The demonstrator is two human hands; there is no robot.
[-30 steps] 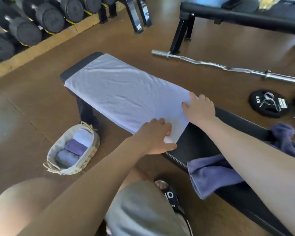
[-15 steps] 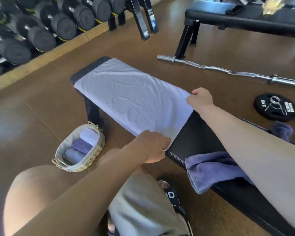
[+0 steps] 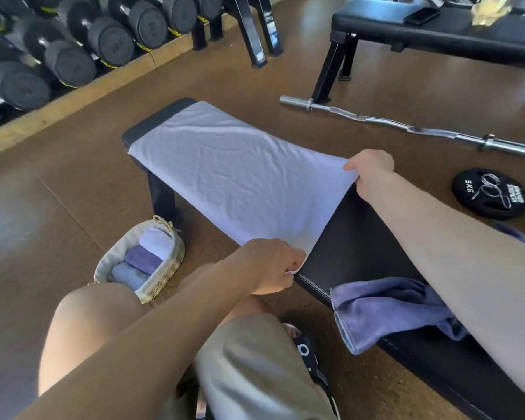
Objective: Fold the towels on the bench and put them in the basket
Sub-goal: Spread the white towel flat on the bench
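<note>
Table [image 3: 364,237]: long black padded top, narrow. White towel [image 3: 240,174] lies spread flat along its far half, wrinkled, its side edges running close to the pad's edges. Risk: if the near end is carried over unevenly, the fold comes out skewed, or slack cloth slips off a side toward the floor.

Purple towel [image 3: 382,310]: crumpled on the near part of the table, a corner hanging over the front edge, under the right forearm. A sweep of that arm could likely drag it off.

Basket [image 3: 172,265]: on the floor beside the table leg, three rolled towels already inside. Room left looks tight; a loose fold may not fit.

Hands: left hand [image 3: 272,265] pinches the towel's near corner; right hand [image 3: 372,174] pinches the far corner of the same end. Both clenched on cloth. A weak pinch could drop a corner mid-fold.
</note>
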